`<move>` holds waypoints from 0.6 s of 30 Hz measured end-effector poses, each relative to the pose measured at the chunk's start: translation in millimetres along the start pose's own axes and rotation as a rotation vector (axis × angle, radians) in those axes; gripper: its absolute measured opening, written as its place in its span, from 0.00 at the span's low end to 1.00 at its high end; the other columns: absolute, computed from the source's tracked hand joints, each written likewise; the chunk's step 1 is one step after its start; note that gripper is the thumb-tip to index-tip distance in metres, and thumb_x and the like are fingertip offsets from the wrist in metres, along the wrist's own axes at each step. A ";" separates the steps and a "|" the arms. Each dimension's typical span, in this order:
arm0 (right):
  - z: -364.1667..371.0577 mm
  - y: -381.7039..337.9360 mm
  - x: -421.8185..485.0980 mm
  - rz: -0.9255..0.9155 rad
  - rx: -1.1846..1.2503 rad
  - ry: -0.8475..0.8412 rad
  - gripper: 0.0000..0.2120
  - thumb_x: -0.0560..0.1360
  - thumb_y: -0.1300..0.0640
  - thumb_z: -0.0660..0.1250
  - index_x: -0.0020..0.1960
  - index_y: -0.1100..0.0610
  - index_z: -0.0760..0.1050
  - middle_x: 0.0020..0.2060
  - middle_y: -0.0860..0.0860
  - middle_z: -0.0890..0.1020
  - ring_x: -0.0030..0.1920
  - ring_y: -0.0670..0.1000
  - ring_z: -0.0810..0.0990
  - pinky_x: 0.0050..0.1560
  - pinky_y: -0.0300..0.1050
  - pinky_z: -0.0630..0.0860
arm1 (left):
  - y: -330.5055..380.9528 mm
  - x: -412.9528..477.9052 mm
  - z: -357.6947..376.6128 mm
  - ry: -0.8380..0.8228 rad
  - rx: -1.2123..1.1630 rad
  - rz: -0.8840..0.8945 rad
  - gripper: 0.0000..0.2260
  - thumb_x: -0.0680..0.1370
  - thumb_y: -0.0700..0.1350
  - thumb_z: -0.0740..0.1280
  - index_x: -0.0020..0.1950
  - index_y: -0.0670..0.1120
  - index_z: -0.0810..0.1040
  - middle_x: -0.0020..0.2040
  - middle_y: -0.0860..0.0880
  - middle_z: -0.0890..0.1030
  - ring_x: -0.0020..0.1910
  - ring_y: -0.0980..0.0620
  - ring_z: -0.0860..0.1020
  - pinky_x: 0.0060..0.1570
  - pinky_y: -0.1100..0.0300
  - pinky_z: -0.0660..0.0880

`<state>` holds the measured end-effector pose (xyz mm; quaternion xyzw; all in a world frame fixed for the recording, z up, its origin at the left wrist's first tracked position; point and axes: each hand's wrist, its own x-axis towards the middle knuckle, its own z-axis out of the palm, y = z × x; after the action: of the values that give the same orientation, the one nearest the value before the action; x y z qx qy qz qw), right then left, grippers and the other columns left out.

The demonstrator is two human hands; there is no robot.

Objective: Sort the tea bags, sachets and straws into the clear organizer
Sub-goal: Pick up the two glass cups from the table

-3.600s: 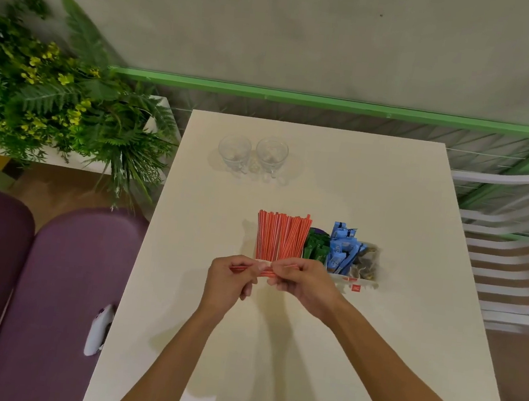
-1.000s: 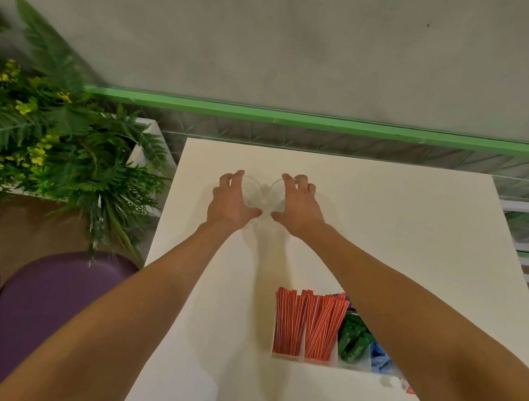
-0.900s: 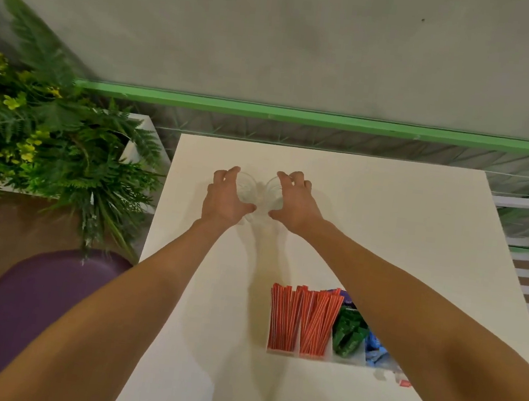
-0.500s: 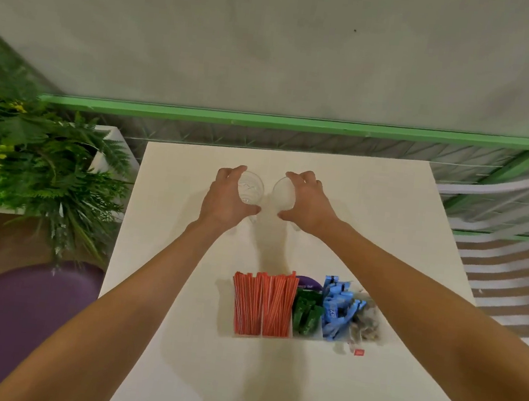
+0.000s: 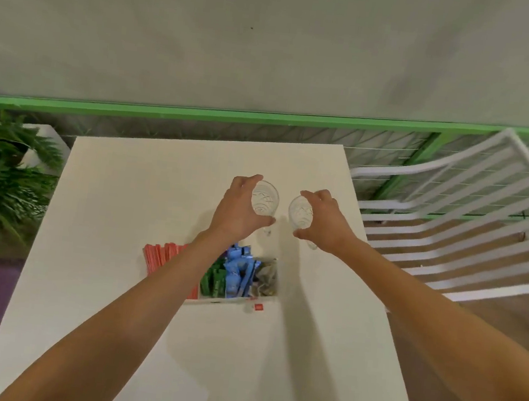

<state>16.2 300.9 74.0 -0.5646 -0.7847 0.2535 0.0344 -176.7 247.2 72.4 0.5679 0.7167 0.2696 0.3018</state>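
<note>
Both glasses are sitting further right than half a second ago, now beyond the tea-bag end of the organizer (image 5: 231, 300) rather than the straw end. Left hand (image 5: 239, 211) is curling its fingers and thumb round the left glass (image 5: 265, 198); right hand (image 5: 327, 224) is gripping the right glass (image 5: 300, 211) likewise, both tilted. On the table (image 5: 124, 201), the organizer is holding red straws (image 5: 160, 254), green sachets (image 5: 214, 281), blue sachets (image 5: 237, 273) and tea bags (image 5: 267, 279). The left forearm is crossing over the straws. A chair (image 5: 452, 221) is standing on the right.

matt white table (image 5: 119, 249); clear cut-patterned glasses (image 5: 265, 198) (glossy)
</note>
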 end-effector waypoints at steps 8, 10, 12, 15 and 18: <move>13.2 73.9 -45.1 0.051 0.022 -0.063 0.45 0.66 0.51 0.78 0.76 0.53 0.58 0.70 0.54 0.63 0.68 0.56 0.65 0.64 0.51 0.70 | 30.9 -36.3 70.8 -0.082 0.116 -0.022 0.41 0.66 0.56 0.76 0.74 0.57 0.60 0.69 0.52 0.65 0.64 0.49 0.72 0.58 0.50 0.74; 19.0 84.1 -51.4 0.058 0.033 -0.075 0.45 0.66 0.51 0.78 0.76 0.52 0.58 0.70 0.54 0.63 0.69 0.55 0.64 0.65 0.50 0.70 | 32.2 -42.6 83.5 -0.109 0.149 -0.024 0.41 0.66 0.57 0.76 0.74 0.57 0.60 0.69 0.53 0.65 0.64 0.50 0.73 0.57 0.52 0.74; 24.9 90.5 -56.4 0.058 0.039 -0.085 0.45 0.67 0.51 0.78 0.76 0.52 0.58 0.70 0.53 0.62 0.69 0.55 0.64 0.64 0.49 0.70 | 31.6 -46.7 94.0 -0.140 0.187 -0.007 0.41 0.66 0.57 0.76 0.74 0.56 0.60 0.70 0.52 0.65 0.64 0.50 0.73 0.57 0.52 0.74; 32.4 96.6 -61.5 0.051 0.044 -0.091 0.45 0.66 0.51 0.78 0.76 0.52 0.57 0.70 0.53 0.62 0.68 0.54 0.64 0.62 0.49 0.72 | 29.1 -49.8 107.4 -0.175 0.269 0.022 0.42 0.66 0.58 0.76 0.75 0.54 0.60 0.70 0.51 0.65 0.65 0.49 0.70 0.61 0.52 0.71; 36.8 100.5 -65.9 0.063 0.051 -0.087 0.45 0.66 0.52 0.78 0.76 0.52 0.57 0.69 0.52 0.62 0.68 0.54 0.63 0.59 0.49 0.74 | 25.3 -52.5 117.1 -0.189 0.373 0.050 0.42 0.66 0.59 0.75 0.75 0.54 0.59 0.70 0.50 0.66 0.67 0.48 0.66 0.64 0.53 0.66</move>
<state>114.7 251.6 13.4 -0.5764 -0.7606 0.2985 0.0067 -64.7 206.3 18.7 0.6542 0.7085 0.0851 0.2506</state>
